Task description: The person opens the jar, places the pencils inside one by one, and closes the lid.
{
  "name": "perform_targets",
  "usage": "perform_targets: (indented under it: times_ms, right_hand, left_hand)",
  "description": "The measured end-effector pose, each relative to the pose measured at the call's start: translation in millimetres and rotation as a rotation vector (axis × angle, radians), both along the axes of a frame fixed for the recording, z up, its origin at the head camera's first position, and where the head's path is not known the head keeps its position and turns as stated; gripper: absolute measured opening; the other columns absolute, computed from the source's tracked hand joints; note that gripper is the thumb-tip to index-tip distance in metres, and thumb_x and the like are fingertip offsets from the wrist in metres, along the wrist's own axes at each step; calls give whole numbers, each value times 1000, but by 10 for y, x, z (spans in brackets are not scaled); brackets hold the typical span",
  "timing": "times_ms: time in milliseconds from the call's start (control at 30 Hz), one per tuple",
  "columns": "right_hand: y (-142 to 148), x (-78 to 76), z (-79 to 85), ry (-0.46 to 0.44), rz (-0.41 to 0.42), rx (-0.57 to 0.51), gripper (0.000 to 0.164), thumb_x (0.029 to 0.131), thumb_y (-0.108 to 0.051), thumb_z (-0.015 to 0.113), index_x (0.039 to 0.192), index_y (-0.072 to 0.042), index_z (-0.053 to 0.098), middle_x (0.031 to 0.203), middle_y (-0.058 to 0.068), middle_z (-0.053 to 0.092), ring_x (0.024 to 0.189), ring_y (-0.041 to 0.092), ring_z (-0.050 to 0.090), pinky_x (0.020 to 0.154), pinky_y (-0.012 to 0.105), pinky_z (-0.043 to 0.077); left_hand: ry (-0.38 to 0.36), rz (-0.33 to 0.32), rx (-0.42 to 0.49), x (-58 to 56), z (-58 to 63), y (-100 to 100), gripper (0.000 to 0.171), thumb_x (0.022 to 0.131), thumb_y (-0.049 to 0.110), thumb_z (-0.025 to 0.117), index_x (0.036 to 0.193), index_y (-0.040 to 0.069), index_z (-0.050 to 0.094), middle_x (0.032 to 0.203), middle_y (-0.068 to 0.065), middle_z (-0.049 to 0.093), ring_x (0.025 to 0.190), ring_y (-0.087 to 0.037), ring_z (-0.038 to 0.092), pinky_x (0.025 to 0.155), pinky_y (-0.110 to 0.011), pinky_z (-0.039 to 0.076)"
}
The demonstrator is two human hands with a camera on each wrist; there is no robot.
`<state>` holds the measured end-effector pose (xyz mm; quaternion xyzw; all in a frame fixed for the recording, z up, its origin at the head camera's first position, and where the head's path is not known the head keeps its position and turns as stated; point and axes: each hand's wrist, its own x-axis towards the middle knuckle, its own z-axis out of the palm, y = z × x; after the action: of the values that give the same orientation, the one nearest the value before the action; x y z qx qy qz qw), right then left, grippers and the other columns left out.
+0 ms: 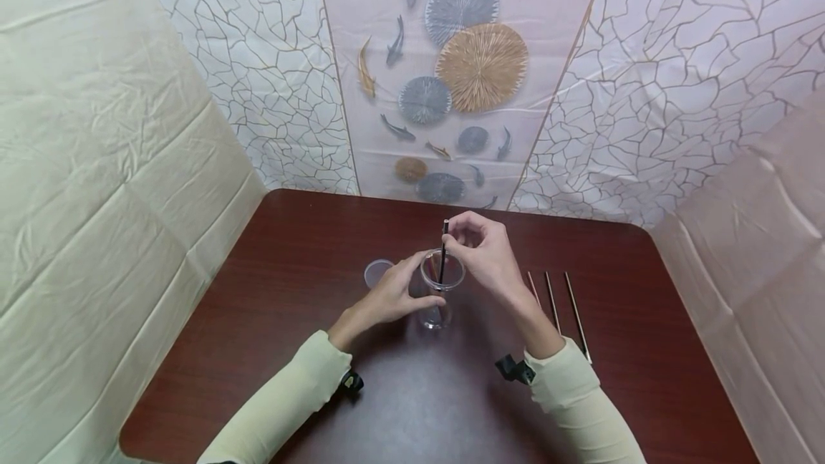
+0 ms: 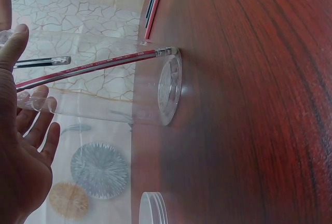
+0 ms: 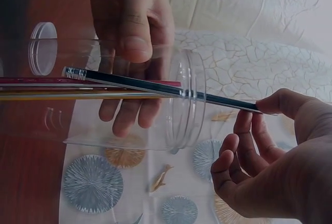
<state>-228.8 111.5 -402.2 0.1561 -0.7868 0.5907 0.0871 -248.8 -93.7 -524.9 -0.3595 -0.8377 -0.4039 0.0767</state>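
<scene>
A clear, round plastic jar stands upright on the table, its mouth uncovered. My left hand holds it near the top, thumb on one side and fingers on the other. Above the rim, my right hand pinches the upper end of a dark pencil between thumb and fingertips. That pencil's lower end, with a metal band and eraser, hangs inside the jar; the left wrist view shows it apart from the bottom. A red striped pencil leans inside, eraser end down. Beside it in the right wrist view is a yellow pencil.
A round clear lid lies on the table left of the jar, behind my left hand. Three more pencils lie side by side to the right, partly behind my right forearm. Patterned cloth hangs behind the dark red table.
</scene>
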Motion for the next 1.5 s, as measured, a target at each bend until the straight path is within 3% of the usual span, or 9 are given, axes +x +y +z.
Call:
perform_targets:
  times_ms: [200, 533, 733, 1067, 1333, 1500]
  right_hand:
    - [-22, 6, -47, -6, 0, 57, 9, 91, 1, 76, 100, -2, 74, 78, 10, 67, 67, 20, 58, 57, 21, 42]
    - [-64, 27, -132, 26, -2, 331, 11, 85, -6, 77, 93, -13, 73, 77, -2, 69, 69, 14, 60, 65, 28, 46]
    - [-102, 39, -151, 41, 10, 394, 10, 85, -7, 79, 93, -12, 75, 83, -2, 74, 74, 12, 68, 71, 32, 53]
    - [-154, 50, -140, 76, -21, 585, 11, 84, -13, 83, 94, -13, 78, 82, 2, 72, 78, 17, 63, 73, 42, 51]
    - [-169, 61, -120, 86, -12, 669, 11, 83, -11, 83, 92, -12, 77, 77, -2, 70, 82, 19, 57, 72, 40, 48]
    - [-162, 50, -121, 109, -3, 640, 15, 86, -9, 84, 97, -11, 75, 79, -6, 71, 82, 20, 62, 74, 41, 50]
  left_hand:
    - [2, -2, -1, 2, -4, -1, 90, 87, 38, 90, 158, 6, 44, 145, -10, 63, 127, -26, 63, 107, -44, 50]
    - [27, -1, 3, 6, -10, -3, 89, 86, 36, 91, 156, 5, 45, 143, -13, 64, 125, -29, 64, 104, -46, 51]
    - [31, 9, -12, 9, -15, -4, 92, 86, 36, 91, 157, 3, 43, 146, -14, 62, 129, -31, 62, 107, -47, 50]
    - [30, 9, -18, 23, 5, -10, 87, 87, 37, 90, 155, 5, 46, 144, -11, 64, 128, -29, 63, 107, -45, 50]
    - [33, -2, -7, 19, 1, -9, 88, 87, 35, 90, 157, 6, 45, 146, -11, 63, 129, -30, 62, 107, -48, 50]
    - [36, 4, -18, 26, 3, -10, 86, 87, 37, 90, 154, 5, 47, 143, -11, 64, 125, -29, 64, 104, -47, 52]
